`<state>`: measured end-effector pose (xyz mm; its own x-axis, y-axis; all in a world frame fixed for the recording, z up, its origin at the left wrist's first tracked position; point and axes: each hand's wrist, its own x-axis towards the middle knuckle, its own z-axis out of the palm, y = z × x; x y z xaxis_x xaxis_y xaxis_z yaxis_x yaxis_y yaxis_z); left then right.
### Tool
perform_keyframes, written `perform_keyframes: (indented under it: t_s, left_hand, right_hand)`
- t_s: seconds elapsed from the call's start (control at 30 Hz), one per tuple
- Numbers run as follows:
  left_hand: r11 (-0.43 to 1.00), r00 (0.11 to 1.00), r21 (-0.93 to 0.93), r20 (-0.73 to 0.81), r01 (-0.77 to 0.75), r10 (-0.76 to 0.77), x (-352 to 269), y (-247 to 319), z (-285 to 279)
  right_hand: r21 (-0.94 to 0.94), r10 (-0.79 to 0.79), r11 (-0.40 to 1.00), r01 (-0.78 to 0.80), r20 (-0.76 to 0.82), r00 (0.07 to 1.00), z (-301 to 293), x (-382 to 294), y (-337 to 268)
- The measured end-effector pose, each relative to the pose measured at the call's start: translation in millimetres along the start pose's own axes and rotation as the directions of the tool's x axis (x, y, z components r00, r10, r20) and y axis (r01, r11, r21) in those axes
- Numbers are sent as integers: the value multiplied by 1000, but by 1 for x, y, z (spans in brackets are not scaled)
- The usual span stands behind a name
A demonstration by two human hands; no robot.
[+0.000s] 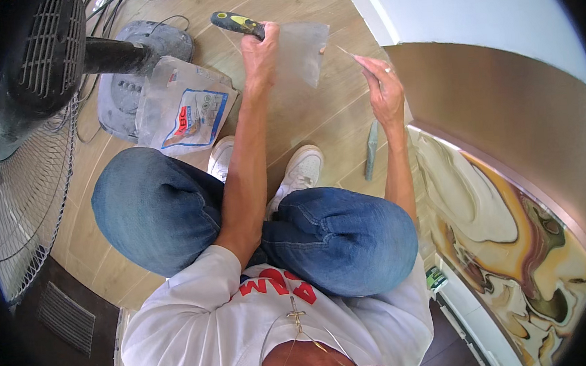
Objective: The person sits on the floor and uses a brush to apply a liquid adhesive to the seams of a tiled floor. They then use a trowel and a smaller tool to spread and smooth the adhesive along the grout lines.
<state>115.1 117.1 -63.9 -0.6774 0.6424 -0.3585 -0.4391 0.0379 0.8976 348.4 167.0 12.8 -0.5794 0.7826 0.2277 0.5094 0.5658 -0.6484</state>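
My left hand (261, 54) grips the black and yellow handle of a wide putty knife (301, 51) above the floor. Its broad, pale blade points right, and a small brownish spot shows at its far edge. To the right, my right hand (383, 84) pinches a thin, pointed sliver (344, 51) between thumb and fingers; what it is made of cannot be told. The sliver's tip is apart from the blade. On the floor below my right hand lies a slim grey-green tool (371, 150), perhaps a cutter.
A dusty pedestal fan (46, 52) lies tipped at the left, its base (124, 105) partly under a printed plastic bag (188, 109). Cables (106, 13) run behind it. A white wall (478, 10) and a marbled panel (506, 220) bound the right side. My shoes (304, 164) rest on the wood-look floor (319, 126).
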Motion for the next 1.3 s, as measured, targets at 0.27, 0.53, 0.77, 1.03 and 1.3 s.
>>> perform_keyframes:
  t_s: [0.27, 0.53, 0.77, 1.03, 1.3]
  left_hand:
    - [964, 987, 213, 72, -156, 144, -4, -16, 4]
    - [915, 981, 382, -80, -133, 176, 5, -28, -7]
    - [913, 982, 383, -62, -140, 176, 17, -51, -16]
    - [930, 989, 367, -130, -17, 70, 15, -48, -20]
    - [910, 997, 414, -58, -24, 52, 11, -48, -13]
  right_hand:
    - [93, 87, 989, -116, 276, 957, -1, 3, 1]
    - [165, 364, 889, -428, 312, 877, -9, -5, 51]
    - [-242, 311, 916, -320, -75, 947, 41, 37, 148]
    - [-535, 252, 804, -261, -91, 963, 72, 53, 162]
    - [-549, 155, 821, -157, -50, 987, 95, 27, 163]
